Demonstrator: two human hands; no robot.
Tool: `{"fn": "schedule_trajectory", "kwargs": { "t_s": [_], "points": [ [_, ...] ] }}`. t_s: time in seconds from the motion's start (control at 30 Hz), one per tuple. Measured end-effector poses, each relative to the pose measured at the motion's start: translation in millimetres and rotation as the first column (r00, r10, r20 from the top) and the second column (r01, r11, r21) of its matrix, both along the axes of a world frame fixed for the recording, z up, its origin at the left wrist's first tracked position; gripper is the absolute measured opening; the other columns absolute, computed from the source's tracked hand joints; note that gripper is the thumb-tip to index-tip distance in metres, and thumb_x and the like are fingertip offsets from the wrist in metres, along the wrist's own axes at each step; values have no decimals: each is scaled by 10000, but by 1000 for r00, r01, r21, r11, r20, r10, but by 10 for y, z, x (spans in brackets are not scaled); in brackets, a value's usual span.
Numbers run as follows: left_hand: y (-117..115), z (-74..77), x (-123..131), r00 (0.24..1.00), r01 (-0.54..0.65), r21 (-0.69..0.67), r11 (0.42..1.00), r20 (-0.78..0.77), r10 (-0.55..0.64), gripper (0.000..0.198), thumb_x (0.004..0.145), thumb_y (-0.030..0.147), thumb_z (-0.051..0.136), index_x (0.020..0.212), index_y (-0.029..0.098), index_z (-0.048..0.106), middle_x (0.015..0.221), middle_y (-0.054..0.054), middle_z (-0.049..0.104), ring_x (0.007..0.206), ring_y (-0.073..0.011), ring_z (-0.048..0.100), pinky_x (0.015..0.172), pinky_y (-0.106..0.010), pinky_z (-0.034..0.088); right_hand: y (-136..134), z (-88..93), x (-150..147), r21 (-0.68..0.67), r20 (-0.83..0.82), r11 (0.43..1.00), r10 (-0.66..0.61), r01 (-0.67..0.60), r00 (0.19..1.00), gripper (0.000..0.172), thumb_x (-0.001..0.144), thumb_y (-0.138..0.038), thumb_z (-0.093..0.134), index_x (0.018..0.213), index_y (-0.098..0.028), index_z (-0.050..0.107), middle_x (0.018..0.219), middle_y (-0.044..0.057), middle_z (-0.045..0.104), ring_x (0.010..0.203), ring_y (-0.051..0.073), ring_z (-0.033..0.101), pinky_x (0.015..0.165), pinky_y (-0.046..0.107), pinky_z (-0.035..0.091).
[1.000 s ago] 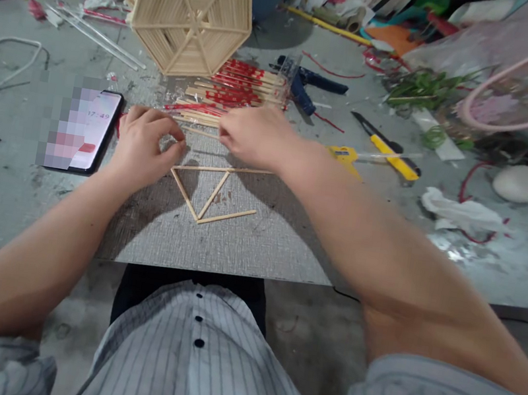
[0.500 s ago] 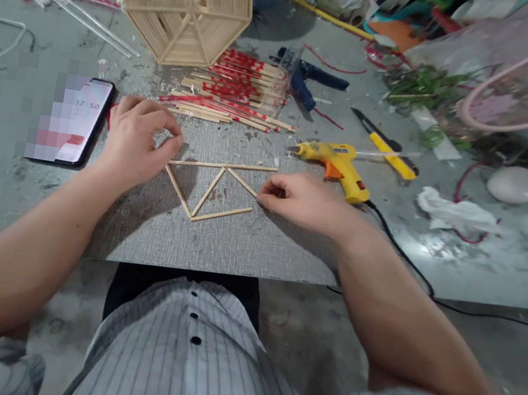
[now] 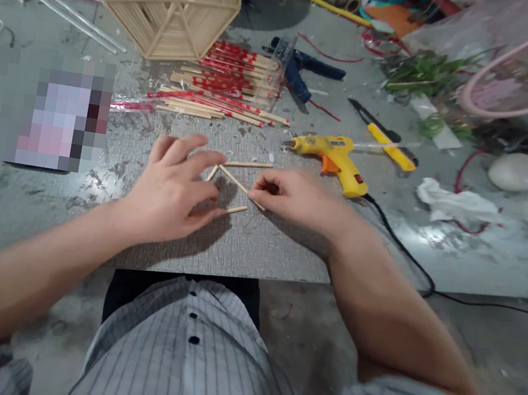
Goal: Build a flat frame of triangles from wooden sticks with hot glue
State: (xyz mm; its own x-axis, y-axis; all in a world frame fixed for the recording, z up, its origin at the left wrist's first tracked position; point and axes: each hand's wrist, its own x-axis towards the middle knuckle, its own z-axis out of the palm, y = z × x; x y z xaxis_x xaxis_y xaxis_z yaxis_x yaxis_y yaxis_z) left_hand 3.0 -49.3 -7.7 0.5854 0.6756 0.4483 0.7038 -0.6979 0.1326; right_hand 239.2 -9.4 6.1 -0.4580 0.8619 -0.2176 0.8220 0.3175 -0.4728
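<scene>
Several thin wooden sticks lie on the grey table in a zigzag pattern. My left hand hovers over the pattern's left part with fingers spread, hiding much of it. Its thumb tip is by the lower stick; whether they touch I cannot tell. Nothing shows in that hand. With thumb and forefinger pinched, my right hand holds the slanting stick near its lower right end. Above it runs the top stick, its left part covered by my left hand.
A yellow glue gun with a black cord lies right of the sticks, near a yellow-handled knife. Behind are red-wrapped stick bundles, blue-handled pliers and a hexagonal stick structure. A blurred-out phone lies at left.
My left hand has moved right and toward me, from the top stick's left end to over the pattern, and its fingers have spread. My right hand stays at the slanting stick.
</scene>
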Motion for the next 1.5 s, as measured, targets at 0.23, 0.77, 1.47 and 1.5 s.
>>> {"fn": "schedule_trajectory", "kwargs": {
  "t_s": [0.23, 0.77, 1.47, 1.5],
  "points": [
    [-90, -76, 117, 996, -20, 27, 999, -92, 22, 150, 840, 316, 684, 720, 227, 686, 1307, -65, 645, 1286, -381, 479, 979, -586, 364, -11, -19, 41, -16, -91, 1000, -18, 17, 996, 173, 826, -323, 610, 712, -194, 624, 631, 1, 635, 593, 129, 532, 567, 268, 326],
    [-41, -109, 103, 994, 15, 20, 1000, -111, -13, 200, 892, 290, 616, 705, 253, 676, 1215, -10, 686, 1243, -331, 508, 934, -521, 387, -56, -59, -33, -7, -68, 1000, -21, 21, 997, 165, 848, -310, 630, 769, -178, 693, 693, 20, 670, 640, 141, 557, 612, 287, 331],
    [-15, -173, 72, 998, 70, -36, 997, -2, -70, 185, 837, 339, 726, 666, 266, 722, 1214, -8, 675, 1268, -334, 472, 988, -520, 310, -62, -152, -68, 72, -82, 997, 10, -4, 997, 166, 869, -320, 644, 826, -178, 720, 752, 28, 702, 713, 155, 591, 647, 287, 341],
    [-14, -175, 72, 998, 70, -38, 997, 1, -70, 189, 838, 343, 724, 663, 271, 723, 1211, -4, 675, 1270, -332, 470, 994, -519, 305, -62, -156, -67, 79, -85, 997, 14, -8, 996, 168, 869, -322, 645, 828, -178, 720, 754, 28, 702, 714, 155, 591, 649, 287, 343]
  ]
}}
